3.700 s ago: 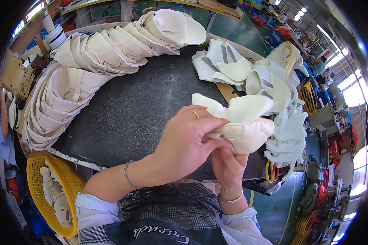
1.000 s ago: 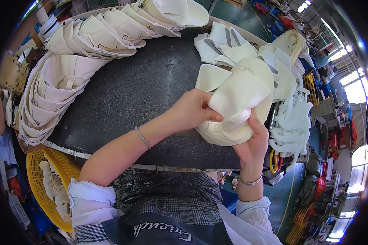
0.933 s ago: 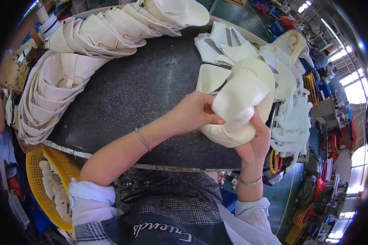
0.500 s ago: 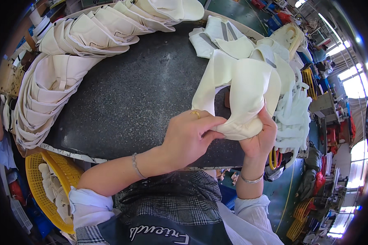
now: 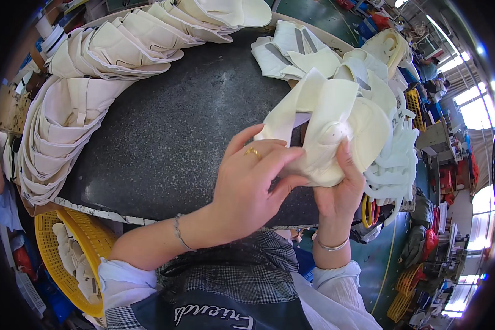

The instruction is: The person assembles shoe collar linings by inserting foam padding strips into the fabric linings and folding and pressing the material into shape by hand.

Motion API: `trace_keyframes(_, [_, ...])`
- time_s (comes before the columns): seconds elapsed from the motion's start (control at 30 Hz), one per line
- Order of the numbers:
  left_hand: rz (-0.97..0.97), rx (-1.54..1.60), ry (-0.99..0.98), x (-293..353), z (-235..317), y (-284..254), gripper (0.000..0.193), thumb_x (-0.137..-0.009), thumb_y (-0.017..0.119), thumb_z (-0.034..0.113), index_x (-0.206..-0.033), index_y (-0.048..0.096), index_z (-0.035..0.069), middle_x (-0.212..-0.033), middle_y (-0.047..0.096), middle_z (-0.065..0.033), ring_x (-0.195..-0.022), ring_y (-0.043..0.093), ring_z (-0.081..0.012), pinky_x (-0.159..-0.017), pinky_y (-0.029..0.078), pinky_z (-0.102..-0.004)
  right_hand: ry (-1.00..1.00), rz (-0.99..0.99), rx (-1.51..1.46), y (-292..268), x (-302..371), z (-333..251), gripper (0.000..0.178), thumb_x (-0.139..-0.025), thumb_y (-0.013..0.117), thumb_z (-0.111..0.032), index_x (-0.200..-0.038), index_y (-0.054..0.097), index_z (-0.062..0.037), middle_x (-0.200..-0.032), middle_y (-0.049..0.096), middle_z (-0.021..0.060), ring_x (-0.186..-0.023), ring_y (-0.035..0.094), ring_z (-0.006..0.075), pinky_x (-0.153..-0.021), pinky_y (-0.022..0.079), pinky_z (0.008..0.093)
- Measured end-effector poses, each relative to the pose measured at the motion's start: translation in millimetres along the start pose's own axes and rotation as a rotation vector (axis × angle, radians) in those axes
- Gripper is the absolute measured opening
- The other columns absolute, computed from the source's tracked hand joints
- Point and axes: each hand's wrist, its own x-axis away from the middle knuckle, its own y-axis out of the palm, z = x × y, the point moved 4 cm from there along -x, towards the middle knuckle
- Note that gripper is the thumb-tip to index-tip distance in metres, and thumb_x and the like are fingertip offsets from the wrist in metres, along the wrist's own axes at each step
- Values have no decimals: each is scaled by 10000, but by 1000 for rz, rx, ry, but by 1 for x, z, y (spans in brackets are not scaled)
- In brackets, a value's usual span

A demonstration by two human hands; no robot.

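Observation:
A cream fabric piece shaped like a shoe upper (image 5: pixel 327 113) is raised over the right part of the black tabletop (image 5: pixel 165 143). Its looped part points away from me and its rounded, stitched end faces my hands. My right hand (image 5: pixel 338 198) grips this near end from below, thumb lying on top. From the left, my left hand (image 5: pixel 247 176) holds the near edge between thumb and index finger, while its other fingers reach along the left side. What lies beneath the piece is partly hidden.
Nested cream uppers (image 5: pixel 71 132) line the table's left and far edges. Beyond my hands are flat cream pieces (image 5: pixel 300 52); pale strips (image 5: pixel 393 165) hang at the right. A yellow basket (image 5: pixel 49 247) with cream pieces stands below left.
The piece has turned and tilted rightward, showing more of its rounded end. My left hand has shifted its hold, fingers now more spread; my right thumb has moved across the near end.

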Motion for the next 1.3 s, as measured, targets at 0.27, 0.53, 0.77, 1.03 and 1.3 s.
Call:
trace_keyframes(0.27, [87,23,-65,13,-5,11,365,-659,821,116,-994,690,50,-937,698,-82,-870,671,-212,-960,423,-406,62,-54,-21,2,8,4,488,-950,537,-97,-1390,343,-23,-1291,507,139,-1189,523,270,-1003,448,438])
trace_keyframes(0.53, [-24,77,-126,5,-5,7,258,-656,802,55,-895,709,82,-789,683,-11,-680,602,-147,-810,381,-312,14,-127,72,-5,12,1,525,-957,520,-128,-1425,303,-34,-1343,480,143,-1232,486,280,-1044,404,457])
trace_keyframes(0.77, [-55,179,-205,-5,-1,13,169,-696,770,35,-842,691,68,-766,680,-16,-680,613,-141,-850,369,-304,-95,-83,69,-4,10,-1,547,-906,597,-44,-1391,344,-38,-1293,504,125,-1191,512,251,-1015,430,414])
trace_keyframes(1.03, [-77,230,-269,-5,-5,14,183,-724,766,35,-893,699,59,-799,694,-27,-774,625,-142,-833,407,-299,-121,-125,159,-1,13,2,564,-914,586,-76,-1406,315,-26,-1288,509,141,-1176,522,263,-999,444,424])
trace_keyframes(1.3, [5,199,-246,-8,-4,10,173,-717,763,4,-872,712,61,-765,680,-22,-746,596,-136,-765,439,-270,-185,-59,193,4,17,6,550,-875,620,-12,-1365,370,-35,-1237,545,131,-1145,542,253,-978,460,409])
